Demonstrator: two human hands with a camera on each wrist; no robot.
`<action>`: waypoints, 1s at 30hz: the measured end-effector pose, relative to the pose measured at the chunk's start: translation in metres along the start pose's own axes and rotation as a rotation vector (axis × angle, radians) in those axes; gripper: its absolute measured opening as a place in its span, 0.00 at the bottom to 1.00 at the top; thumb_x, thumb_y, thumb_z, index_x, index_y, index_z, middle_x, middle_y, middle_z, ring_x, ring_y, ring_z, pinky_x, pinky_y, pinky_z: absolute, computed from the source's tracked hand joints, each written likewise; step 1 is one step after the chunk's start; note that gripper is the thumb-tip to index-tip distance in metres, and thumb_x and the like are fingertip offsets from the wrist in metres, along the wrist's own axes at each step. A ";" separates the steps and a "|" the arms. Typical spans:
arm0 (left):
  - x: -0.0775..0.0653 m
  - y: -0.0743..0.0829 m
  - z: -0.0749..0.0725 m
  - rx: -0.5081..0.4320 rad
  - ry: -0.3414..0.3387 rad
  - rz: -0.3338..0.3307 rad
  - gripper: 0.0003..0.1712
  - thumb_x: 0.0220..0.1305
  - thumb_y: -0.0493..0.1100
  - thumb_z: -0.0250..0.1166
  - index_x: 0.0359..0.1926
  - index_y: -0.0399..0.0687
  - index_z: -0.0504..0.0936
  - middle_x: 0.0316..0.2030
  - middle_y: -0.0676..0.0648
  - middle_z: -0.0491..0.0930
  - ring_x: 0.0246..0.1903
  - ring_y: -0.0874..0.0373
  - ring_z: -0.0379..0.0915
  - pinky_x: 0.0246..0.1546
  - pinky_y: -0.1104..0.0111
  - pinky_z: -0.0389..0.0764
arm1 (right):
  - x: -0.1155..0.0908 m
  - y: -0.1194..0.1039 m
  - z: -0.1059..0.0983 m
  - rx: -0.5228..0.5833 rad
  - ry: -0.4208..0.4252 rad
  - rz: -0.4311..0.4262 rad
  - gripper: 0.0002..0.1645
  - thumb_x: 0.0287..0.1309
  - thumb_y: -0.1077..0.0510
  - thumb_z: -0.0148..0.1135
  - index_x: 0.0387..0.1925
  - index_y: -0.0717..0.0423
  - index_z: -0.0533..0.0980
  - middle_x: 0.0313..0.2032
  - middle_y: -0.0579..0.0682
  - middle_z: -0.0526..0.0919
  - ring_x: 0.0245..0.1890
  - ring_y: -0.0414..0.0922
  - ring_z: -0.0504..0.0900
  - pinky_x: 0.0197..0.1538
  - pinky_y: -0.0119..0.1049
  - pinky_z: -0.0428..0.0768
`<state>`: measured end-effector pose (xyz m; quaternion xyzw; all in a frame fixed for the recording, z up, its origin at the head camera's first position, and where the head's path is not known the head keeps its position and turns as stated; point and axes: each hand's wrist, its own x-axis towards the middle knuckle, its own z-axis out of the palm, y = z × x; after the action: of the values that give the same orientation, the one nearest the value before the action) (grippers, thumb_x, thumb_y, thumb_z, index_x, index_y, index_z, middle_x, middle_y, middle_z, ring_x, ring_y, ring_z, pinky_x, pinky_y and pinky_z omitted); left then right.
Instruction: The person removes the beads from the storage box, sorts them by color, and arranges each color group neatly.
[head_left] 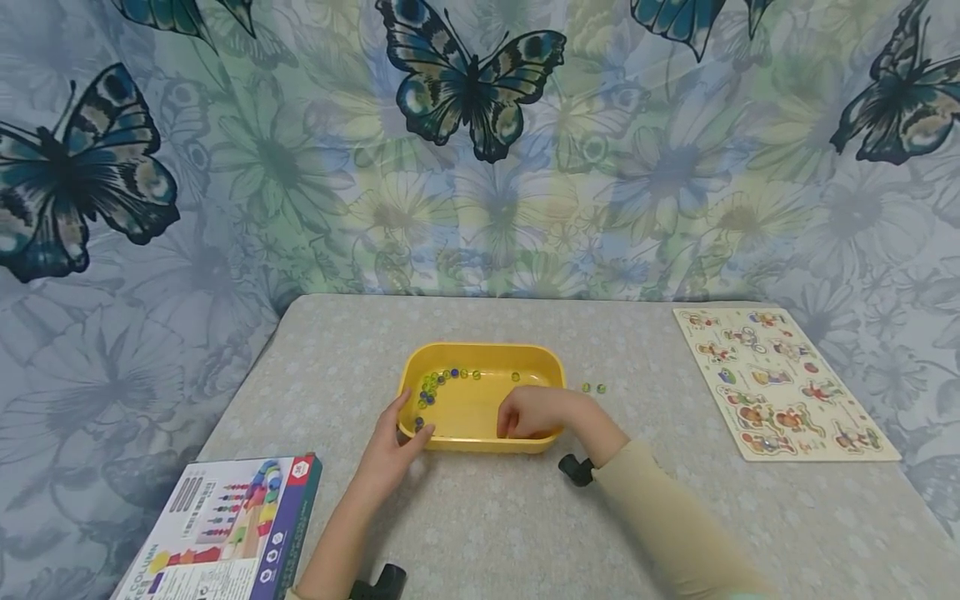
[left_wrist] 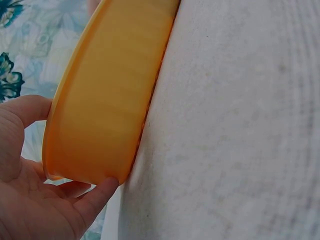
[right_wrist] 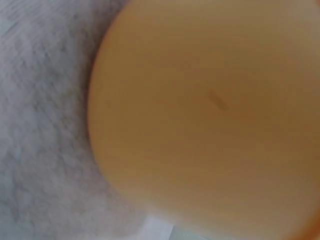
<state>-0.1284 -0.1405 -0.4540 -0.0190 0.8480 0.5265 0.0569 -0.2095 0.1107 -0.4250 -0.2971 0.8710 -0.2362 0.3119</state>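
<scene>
A yellow plastic tub (head_left: 465, 417) sits on the table in the head view. My left hand (head_left: 392, 443) grips its left end, the thumb on the near rim and the other fingers round the outside; in the left wrist view the fingers (left_wrist: 97, 200) support the tub's end wall. My right hand (head_left: 531, 410) reaches into the tub's right side, fingers bent downward; I cannot tell whether they hold anything. Several small green and blue glass marbles (head_left: 428, 390) lie along the tub's left side and back. One green marble (head_left: 515, 377) rests just behind the right hand.
Two green marbles (head_left: 593, 388) lie on the table right of the tub. A cream board with small printed pictures (head_left: 783, 383) lies at the right. A colourful cardboard box (head_left: 225, 525) occupies the front left. Behind the table hangs a butterfly-patterned cloth (head_left: 480, 208).
</scene>
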 end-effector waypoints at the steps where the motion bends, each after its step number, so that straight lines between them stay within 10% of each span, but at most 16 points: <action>1: 0.000 0.000 0.000 -0.001 0.000 0.001 0.43 0.63 0.50 0.61 0.72 0.50 0.48 0.70 0.39 0.47 0.68 0.41 0.45 0.62 0.50 0.61 | 0.000 -0.001 0.001 -0.003 -0.001 0.005 0.11 0.54 0.64 0.60 0.29 0.45 0.82 0.29 0.41 0.80 0.27 0.39 0.74 0.34 0.31 0.76; 19: 0.001 -0.002 0.000 -0.008 0.002 0.007 0.43 0.63 0.49 0.61 0.72 0.50 0.48 0.70 0.39 0.47 0.68 0.41 0.47 0.60 0.51 0.64 | -0.001 -0.001 0.002 0.011 0.048 0.024 0.09 0.51 0.63 0.63 0.23 0.44 0.81 0.25 0.40 0.79 0.25 0.39 0.73 0.30 0.31 0.74; 30: 0.002 -0.002 -0.001 -0.004 -0.001 -0.006 0.44 0.63 0.50 0.61 0.72 0.50 0.47 0.70 0.39 0.47 0.67 0.42 0.48 0.60 0.52 0.66 | -0.031 0.017 -0.035 0.265 0.128 -0.083 0.06 0.53 0.58 0.65 0.33 0.53 0.82 0.31 0.45 0.83 0.32 0.44 0.79 0.39 0.36 0.79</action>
<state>-0.1303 -0.1417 -0.4556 -0.0215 0.8468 0.5282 0.0592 -0.2204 0.1512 -0.3981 -0.2734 0.8372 -0.3805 0.2819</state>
